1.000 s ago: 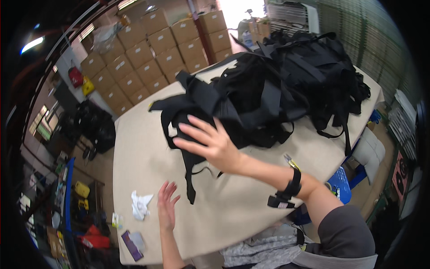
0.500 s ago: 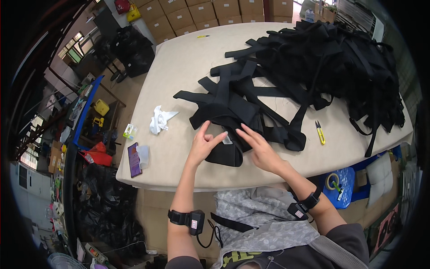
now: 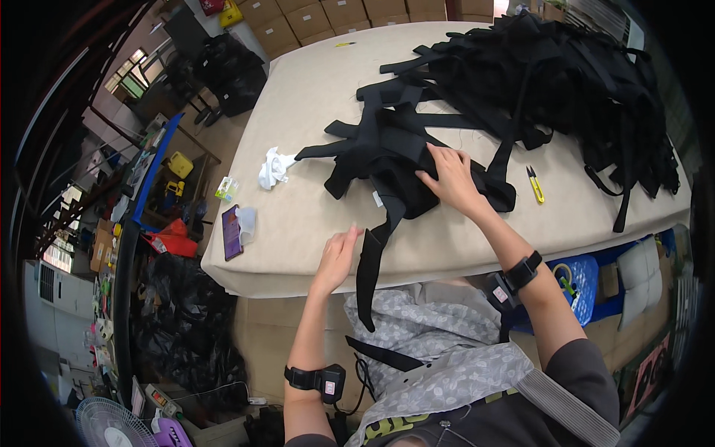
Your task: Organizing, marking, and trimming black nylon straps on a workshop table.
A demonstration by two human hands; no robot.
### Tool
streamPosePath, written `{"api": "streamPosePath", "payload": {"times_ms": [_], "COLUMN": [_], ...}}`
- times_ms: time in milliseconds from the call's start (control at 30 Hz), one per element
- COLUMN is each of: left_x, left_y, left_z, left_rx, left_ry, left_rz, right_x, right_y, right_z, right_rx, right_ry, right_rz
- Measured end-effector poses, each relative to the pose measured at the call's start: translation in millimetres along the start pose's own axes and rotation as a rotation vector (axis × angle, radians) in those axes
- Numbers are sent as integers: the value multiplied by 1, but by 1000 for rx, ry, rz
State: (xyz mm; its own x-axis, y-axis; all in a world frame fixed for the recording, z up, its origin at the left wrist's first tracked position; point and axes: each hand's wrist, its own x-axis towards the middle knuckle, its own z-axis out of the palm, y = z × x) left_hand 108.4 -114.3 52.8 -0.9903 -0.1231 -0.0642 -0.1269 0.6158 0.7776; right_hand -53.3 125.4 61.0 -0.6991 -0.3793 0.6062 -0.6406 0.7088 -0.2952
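A black fabric piece with several wide straps (image 3: 402, 182) lies in front of me on the table, a small white label (image 3: 377, 199) showing on it. One of its straps (image 3: 366, 272) hangs over the table's near edge. My left hand (image 3: 339, 261) is just left of that strap, fingers straight and close together; whether they touch it I cannot tell. On the right side of the piece rests my right hand (image 3: 454, 179), its fingers slightly bent and its thumb apart from them.
A big heap of black strapped pieces (image 3: 551, 89) covers the far right of the table (image 3: 298, 223). Yellow thread snips (image 3: 535, 185) lie at right. Crumpled white tissue (image 3: 274, 168), a phone (image 3: 232, 232) and a small packet (image 3: 226, 188) lie at left. Cartons (image 3: 305, 18) stand behind.
My left hand has come nearer to me, off the fabric. My right hand has moved up and right. The piece has spread out, and one strap now hangs over the near edge.
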Motion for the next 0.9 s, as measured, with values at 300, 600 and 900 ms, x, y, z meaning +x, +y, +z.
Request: {"api": "streamPosePath", "payload": {"times_ms": [300,600,900], "left_x": [73,101,150], "left_y": [52,105,169], "left_z": [4,-4,-71], "left_rx": [-783,-1210,-446], "left_ry": [-245,-434,-101], "left_rz": [-120,348,713], "right_x": [66,93,158], "right_y": [11,77,92], "right_z": [-17,-62,-100], "right_rx": [341,1402,1564], "right_ry": [119,204,404], "right_rz": [424,669,390]}}
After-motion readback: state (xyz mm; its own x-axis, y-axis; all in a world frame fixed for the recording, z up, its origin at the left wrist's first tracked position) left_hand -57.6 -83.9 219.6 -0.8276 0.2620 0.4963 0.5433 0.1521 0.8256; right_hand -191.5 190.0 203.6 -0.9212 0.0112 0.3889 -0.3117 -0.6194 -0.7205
